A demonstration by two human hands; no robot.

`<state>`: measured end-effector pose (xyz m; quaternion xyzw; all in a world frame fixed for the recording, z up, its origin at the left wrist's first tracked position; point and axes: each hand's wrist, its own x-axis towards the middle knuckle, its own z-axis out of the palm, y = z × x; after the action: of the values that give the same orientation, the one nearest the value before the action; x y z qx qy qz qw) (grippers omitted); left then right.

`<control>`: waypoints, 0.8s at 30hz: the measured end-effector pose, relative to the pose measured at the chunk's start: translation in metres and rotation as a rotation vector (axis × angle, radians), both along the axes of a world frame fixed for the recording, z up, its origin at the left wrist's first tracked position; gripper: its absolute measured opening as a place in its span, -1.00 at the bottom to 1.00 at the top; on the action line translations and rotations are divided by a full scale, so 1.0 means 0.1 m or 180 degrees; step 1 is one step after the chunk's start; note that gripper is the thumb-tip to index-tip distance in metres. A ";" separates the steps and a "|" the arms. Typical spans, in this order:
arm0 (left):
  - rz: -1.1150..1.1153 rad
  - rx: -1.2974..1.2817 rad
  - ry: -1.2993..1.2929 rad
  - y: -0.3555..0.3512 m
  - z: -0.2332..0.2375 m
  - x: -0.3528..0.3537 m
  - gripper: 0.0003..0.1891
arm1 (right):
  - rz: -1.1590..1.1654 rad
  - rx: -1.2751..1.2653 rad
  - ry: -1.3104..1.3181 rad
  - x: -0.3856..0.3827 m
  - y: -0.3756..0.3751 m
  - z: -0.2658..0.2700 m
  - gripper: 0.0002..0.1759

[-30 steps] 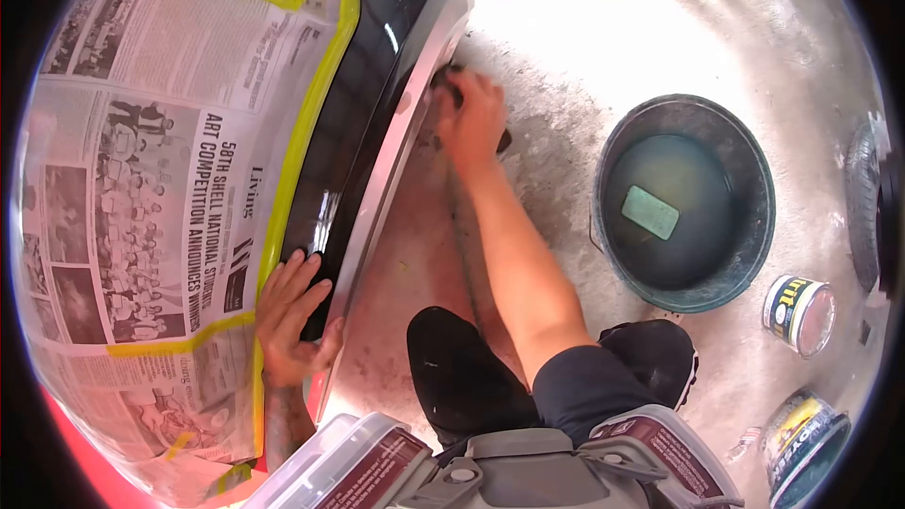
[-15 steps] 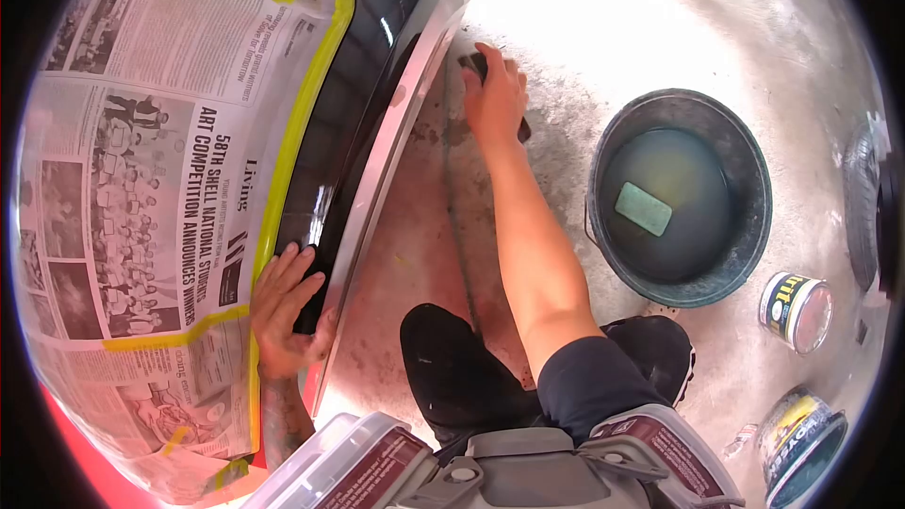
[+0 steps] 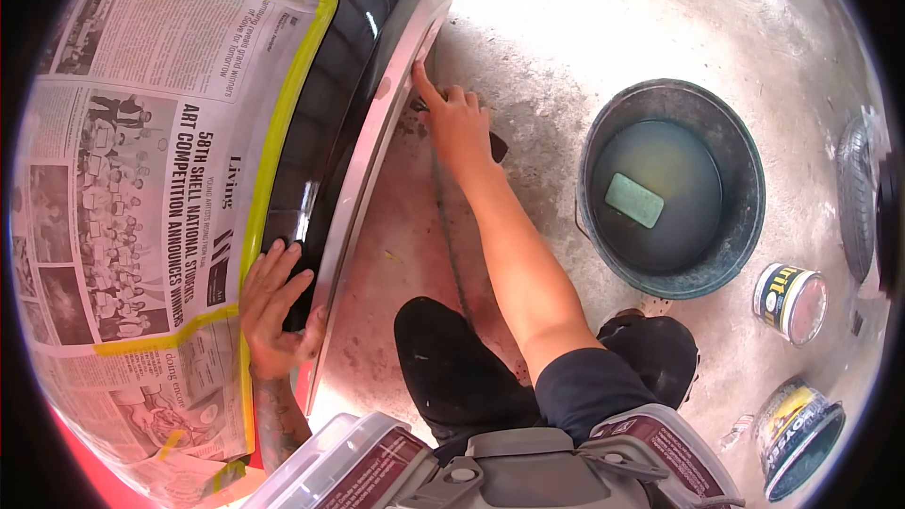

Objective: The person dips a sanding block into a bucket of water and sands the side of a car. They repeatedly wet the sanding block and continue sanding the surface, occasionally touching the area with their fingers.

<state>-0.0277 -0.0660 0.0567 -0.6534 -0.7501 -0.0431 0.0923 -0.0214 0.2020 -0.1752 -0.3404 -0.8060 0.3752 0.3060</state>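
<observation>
My left hand (image 3: 275, 306) lies with fingers stretched over the glossy black strip (image 3: 300, 184) and the yellow masking tape beside it. Held in my right hand (image 3: 457, 132) is a dark block (image 3: 499, 147), mostly hidden under the palm; its exact kind does not show. The index finger of that hand reaches out to the pale pinkish lower edge (image 3: 385, 99) of the car panel and seems to touch it. Newspaper sheets (image 3: 141, 146), bordered by yellow masking tape (image 3: 299, 94), cover the bodywork to the left.
A black bucket (image 3: 586, 184) of cloudy water stands on the concrete floor (image 3: 528, 47) at the right, with a pale green block (image 3: 634, 200) in it. Beyond are a labelled can (image 3: 790, 303), a tilted paint tub (image 3: 799, 438) and a tyre (image 3: 856, 198). My knees are below.
My right hand has moved left and slightly down with the dark block, its index finger now extended to the panel edge. My left hand keeps its place on the panel. The view has shifted slightly.
</observation>
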 end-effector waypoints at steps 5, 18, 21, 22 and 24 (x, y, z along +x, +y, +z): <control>-0.0014 -0.0005 0.0012 0.00 0.00 0.00 -0.67 | -0.0400 -0.0412 0.0813 0.07 -0.04 -0.08 -0.25; -0.0037 -0.0172 0.0026 -0.03 0.02 -0.03 -0.68 | -0.1096 -0.0345 0.2241 -0.34 0.12 0.09 -0.55; 0.0000 -0.0170 -0.0012 -0.01 0.02 0.00 -0.68 | -0.1282 -0.0142 0.2103 -0.42 0.20 0.04 -0.54; -0.0005 -0.0181 0.0008 -0.02 0.03 -0.02 -0.68 | -0.1301 -0.0087 0.2076 -0.41 0.12 0.03 -0.54; -0.0007 -0.0223 0.0025 -0.04 0.02 -0.04 -0.67 | -0.1337 0.0008 0.1995 -0.33 -0.10 0.01 -0.53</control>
<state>-0.0313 -0.0699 0.0591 -0.6572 -0.7501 -0.0143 0.0722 -0.0542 0.1915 -0.1740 -0.3666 -0.5864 0.3892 0.6085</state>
